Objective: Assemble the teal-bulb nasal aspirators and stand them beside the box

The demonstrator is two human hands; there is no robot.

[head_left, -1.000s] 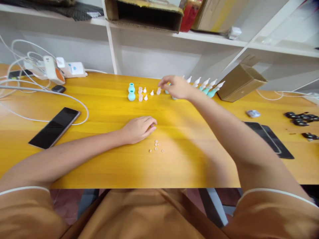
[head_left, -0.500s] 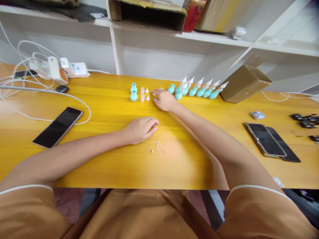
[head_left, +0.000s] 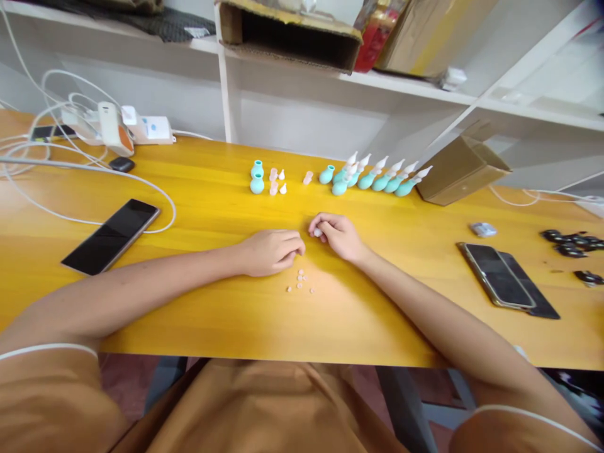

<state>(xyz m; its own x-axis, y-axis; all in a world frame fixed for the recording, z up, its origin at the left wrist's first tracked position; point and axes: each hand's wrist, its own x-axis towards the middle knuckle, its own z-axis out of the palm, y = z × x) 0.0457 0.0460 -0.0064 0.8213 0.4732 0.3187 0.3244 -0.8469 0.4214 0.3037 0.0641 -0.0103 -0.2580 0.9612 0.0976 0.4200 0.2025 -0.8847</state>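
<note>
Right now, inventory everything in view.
Table: one, yellow, centre
Shelving: one, white, behind
Tipped bulbs: seven, teal and white, back right
Open bulbs: three, teal, back
Cups: three, pink, back
Loose tips: two, white, back
Rings: six, pale, front
Phones: at least two, dark, both sides
Packet: one, pale, right
Chargers and cables: several, white, mostly left
Boxes: several, brown, back
Parts: several, black, far right
Left hand: one, bare, centre
Right hand: one, centre, holding white piece

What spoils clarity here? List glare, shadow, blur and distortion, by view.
Head view: pale glare on the wooden desk, soft shadow beside the right forearm; head view: hazy upper-right corner, white shelf slanting, perhaps from a wide lens; head view: pink rings too small for crisp detail.
</note>
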